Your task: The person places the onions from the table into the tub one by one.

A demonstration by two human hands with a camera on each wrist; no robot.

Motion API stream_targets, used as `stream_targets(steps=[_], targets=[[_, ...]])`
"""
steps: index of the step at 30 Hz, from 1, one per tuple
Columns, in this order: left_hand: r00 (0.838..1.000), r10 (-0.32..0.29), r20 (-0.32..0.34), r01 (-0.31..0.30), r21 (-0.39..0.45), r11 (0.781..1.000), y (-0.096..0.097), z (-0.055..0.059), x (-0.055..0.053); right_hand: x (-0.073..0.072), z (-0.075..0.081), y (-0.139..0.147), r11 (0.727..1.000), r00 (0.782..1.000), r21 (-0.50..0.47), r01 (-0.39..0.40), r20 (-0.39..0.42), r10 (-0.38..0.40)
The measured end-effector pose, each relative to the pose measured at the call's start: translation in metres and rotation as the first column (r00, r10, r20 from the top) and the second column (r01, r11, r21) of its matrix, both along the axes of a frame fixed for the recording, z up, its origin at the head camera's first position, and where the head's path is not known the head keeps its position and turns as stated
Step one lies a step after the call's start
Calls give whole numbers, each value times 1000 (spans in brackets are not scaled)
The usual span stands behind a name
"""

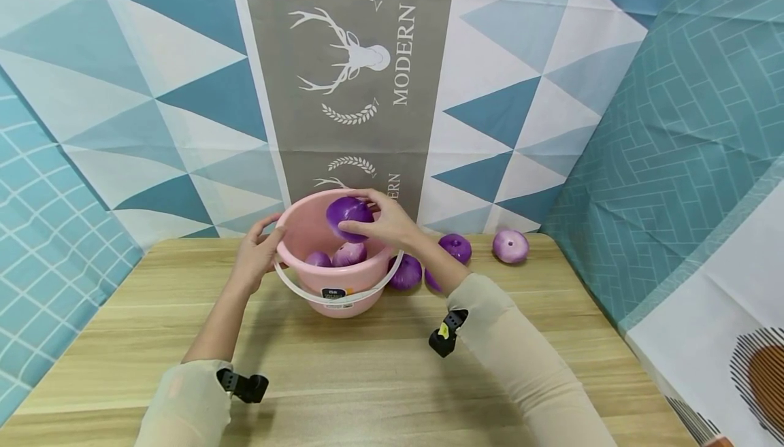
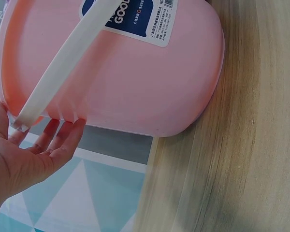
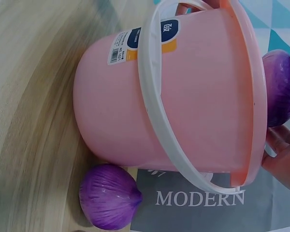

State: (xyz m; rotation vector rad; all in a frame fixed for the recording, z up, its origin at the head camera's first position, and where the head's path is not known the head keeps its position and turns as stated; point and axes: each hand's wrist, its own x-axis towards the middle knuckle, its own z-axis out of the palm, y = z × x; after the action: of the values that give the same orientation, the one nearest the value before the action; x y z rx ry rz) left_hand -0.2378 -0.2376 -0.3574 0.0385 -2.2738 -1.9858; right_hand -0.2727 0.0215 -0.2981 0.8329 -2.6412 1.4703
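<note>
A pink bucket (image 1: 343,297) with a white handle (image 2: 63,63) stands upright near the back of the wooden table. At its left rim my left hand (image 1: 256,253) holds on, thumb at the edge and fingers against the outer wall. My right hand (image 1: 386,221) grips a purple onion (image 1: 348,218) in the bucket's mouth, above the bottom. Inside the bucket lie a paler onion (image 1: 350,254) and a purple one (image 1: 318,259), partly hidden by the front wall. In the right wrist view the gripped onion (image 3: 280,89) shows beyond the rim.
Several onions lie on the table right of the bucket: a purple onion (image 1: 405,273) close beside it, others partly behind my right forearm, and a pale onion (image 1: 510,247) farther right. Patterned cloth (image 1: 367,127) hangs behind the back edge of the wooden table (image 1: 367,379).
</note>
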Motion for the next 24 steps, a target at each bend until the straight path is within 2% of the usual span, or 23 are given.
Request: stream_targets(steps=[7,24], targets=[[1000,9,10,-9,-2,1000,0,0,-1,-1,0,-4,1000,1000,9,-5,-24,5],[1000,5,7,-5,-3,1000,1,1,1,-5,-3,-17,1000,1000,-20,11,-16,-11]])
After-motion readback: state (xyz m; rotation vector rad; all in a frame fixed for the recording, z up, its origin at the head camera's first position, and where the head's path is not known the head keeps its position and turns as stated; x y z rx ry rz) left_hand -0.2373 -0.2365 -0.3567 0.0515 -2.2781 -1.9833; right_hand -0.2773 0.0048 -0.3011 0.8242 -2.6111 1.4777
